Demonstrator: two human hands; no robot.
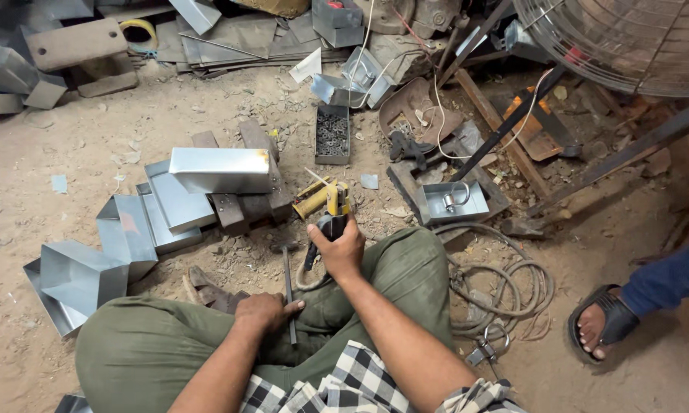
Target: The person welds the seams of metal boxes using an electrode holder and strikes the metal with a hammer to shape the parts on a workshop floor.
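Observation:
I sit cross-legged on sandy ground in green trousers. My right hand [338, 248] grips the handle of a yellow and black power drill [327, 205], which points away from me toward a folded sheet-metal box [220, 170] lying on wooden blocks [249, 200]. My left hand [263, 310] rests on my left knee, its fingers touching a thin dark metal rod [288, 294] that lies across my lap.
Several bent sheet-metal pieces [92, 264] lie at the left. A small tray of screws [332, 134] sits ahead, an open metal tray [451, 202] to the right, coiled cable [505, 287] beside my knee. Another person's sandalled foot [601, 321] is at right; a fan cage [627, 38] stands top right.

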